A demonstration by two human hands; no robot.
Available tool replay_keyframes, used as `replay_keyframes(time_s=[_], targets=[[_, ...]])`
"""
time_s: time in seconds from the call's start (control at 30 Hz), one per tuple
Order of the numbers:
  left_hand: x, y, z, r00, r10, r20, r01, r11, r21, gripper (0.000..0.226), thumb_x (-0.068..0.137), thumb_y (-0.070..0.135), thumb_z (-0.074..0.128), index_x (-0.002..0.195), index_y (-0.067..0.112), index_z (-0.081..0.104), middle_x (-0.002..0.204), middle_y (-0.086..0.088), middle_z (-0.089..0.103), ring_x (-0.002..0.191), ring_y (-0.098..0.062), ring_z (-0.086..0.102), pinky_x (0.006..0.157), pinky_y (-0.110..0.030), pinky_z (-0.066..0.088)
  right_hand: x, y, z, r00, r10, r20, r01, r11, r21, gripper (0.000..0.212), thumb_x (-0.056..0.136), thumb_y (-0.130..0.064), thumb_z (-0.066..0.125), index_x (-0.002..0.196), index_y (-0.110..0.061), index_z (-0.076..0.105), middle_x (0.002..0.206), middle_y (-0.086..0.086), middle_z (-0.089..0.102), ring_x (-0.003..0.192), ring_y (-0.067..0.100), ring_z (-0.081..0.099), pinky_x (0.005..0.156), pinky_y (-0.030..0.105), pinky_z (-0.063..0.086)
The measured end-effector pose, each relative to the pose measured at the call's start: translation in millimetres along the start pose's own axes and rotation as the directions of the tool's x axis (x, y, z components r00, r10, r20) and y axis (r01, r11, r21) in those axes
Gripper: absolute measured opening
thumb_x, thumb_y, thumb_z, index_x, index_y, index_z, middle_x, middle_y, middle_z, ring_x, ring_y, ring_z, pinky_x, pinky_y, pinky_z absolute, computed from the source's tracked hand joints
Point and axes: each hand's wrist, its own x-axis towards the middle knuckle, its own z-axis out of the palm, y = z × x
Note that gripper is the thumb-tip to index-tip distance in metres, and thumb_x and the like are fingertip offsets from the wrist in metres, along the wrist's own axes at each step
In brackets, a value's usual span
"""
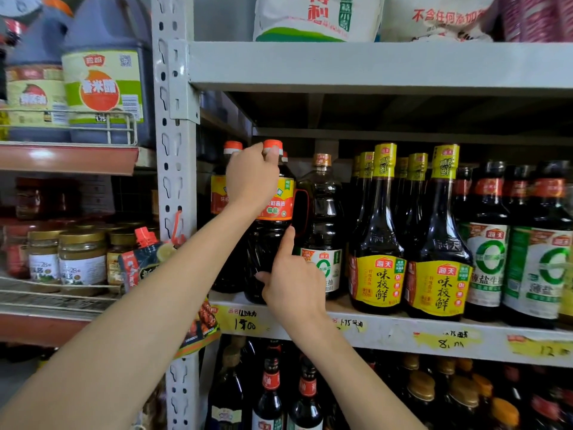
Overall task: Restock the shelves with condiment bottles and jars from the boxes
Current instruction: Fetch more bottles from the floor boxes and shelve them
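Orange-capped and dark, the soy sauce bottle (pixel 273 218) is caught at its neck by the left hand (pixel 251 181), fingers closed just under the cap. Lower down, the right hand (pixel 291 280) rests against the bottle's belly, forefinger stretched up along the glass and the other fingers loosely curled, steadying more than gripping. The bottle stands at the front of the shelf (pixel 403 330), its base about on the edge. Behind the left hand stands a matching orange-capped bottle (pixel 224 181); just right of the right hand is a handled jug (pixel 324 231), then yellow-labelled bottles (pixel 379 243). To finish well, I would keep it upright, press low with the right hand, slide it back clear of the jug, and turn the label forward.
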Motion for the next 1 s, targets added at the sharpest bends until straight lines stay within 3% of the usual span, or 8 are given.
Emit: replay_keyframes(time_s=[0.17,0.27,0.4,0.53,0.67,0.83,0.9,1.0], targets=[[-5.3,-16.9,-34.0,0.955,0.050,0.291,-0.048,0.999,-0.013,0.047,0.104,0.022,0.045,0.151,0.022,0.040,0.143,-0.004,0.055,0.131,-0.023,0.050,0.109,-0.048,0.042,-0.9,0.3,-0.6,1.000,0.012,0.021,-0.012,1.000,0.019,0.098,0.094,-0.045,0.060,0.155,-0.007,-0.006,0.085,0.005,0.066,0.078,0.026,0.065,0.058,0.033,0.035],[-12.6,-21.7,-45.4,0.945,0.092,0.313,-0.090,0.996,-0.022,0.048,0.104,0.011,0.042,0.149,0.025,0.042,0.150,-0.006,0.047,0.139,-0.024,0.041,0.114,-0.045,0.036,-3.1,2.2,-1.7,0.999,0.008,0.031,-0.009,0.999,0.042,0.097,0.095,-0.046,0.058,0.156,-0.009,-0.008,0.088,0.005,0.065,0.078,0.024,0.064,0.059,0.032,0.038],[-20.3,-23.1,-61.2,0.993,0.066,0.098,-0.074,0.994,0.076,0.050,0.097,-0.003,0.043,0.139,0.023,0.056,0.145,-0.008,0.051,0.134,-0.024,0.045,0.108,-0.038,0.037,-4.8,3.4,-1.0,0.999,0.006,0.037,-0.008,0.999,0.052,0.097,0.095,-0.047,0.057,0.155,-0.010,-0.009,0.088,0.003,0.062,0.076,0.023,0.063,0.057,0.032,0.039],[-9.2,-11.6,-75.7,0.969,-0.146,0.198,0.193,0.950,-0.244,0.047,0.101,0.004,0.044,0.143,0.025,0.049,0.146,-0.002,0.050,0.130,-0.017,0.048,0.107,-0.042,0.043,-4.1,3.7,-0.5,0.999,0.013,0.043,-0.014,1.000,0.028,0.097,0.095,-0.048,0.057,0.155,-0.010,-0.009,0.079,0.000,0.055,0.067,0.020,0.056,0.054,0.031,0.038],[9.6,-0.8,-97.1,0.948,-0.175,0.267,0.266,0.895,-0.358,0.037,0.100,0.007,0.047,0.133,0.020,0.058,0.134,-0.004,0.059,0.116,-0.012,0.056,0.086,-0.021,0.048,-4.3,4.2,0.8,0.999,0.026,0.037,-0.026,1.000,0.016,0.097,0.095,-0.050,0.056,0.155,-0.011,-0.010,0.074,-0.002,0.051,0.062,0.017,0.052,0.050,0.029,0.036],[4.1,-4.0,-93.2,0.978,-0.005,0.207,-0.002,0.999,0.033,0.036,0.101,0.010,0.047,0.133,0.021,0.060,0.134,-0.006,0.060,0.119,-0.018,0.054,0.096,-0.031,0.046,-4.9,2.6,1.2,0.999,0.028,0.028,-0.028,1.000,-0.005,0.097,0.095,-0.049,0.055,0.155,-0.009,-0.009,0.072,-0.003,0.050,0.059,0.016,0.049,0.046,0.028,0.031],[3.9,-4.1,-83.8,0.948,0.106,0.300,-0.202,0.929,0.309,0.050,0.098,0.005,0.047,0.144,0.023,0.048,0.141,-0.012,0.055,0.127,-0.028,0.052,0.099,-0.039,0.045,-5.0,1.7,1.6,0.999,0.030,0.026,-0.030,1.000,-0.006,0.096,0.096,-0.048,0.055,0.155,-0.008,-0.010,0.074,-0.002,0.051,0.060,0.016,0.049,0.045,0.028,0.027],[17.2,1.9,-74.8,0.870,0.068,0.488,-0.378,0.726,0.574,0.058,0.098,0.009,0.048,0.152,0.027,0.036,0.141,-0.018,0.053,0.122,-0.037,0.055,0.097,-0.046,0.048,-4.8,1.8,0.0,0.999,0.022,0.035,-0.022,1.000,-0.005,0.096,0.096,-0.047,0.055,0.155,-0.008,-0.010,0.075,-0.001,0.050,0.060,0.016,0.048,0.046,0.028,0.029]])
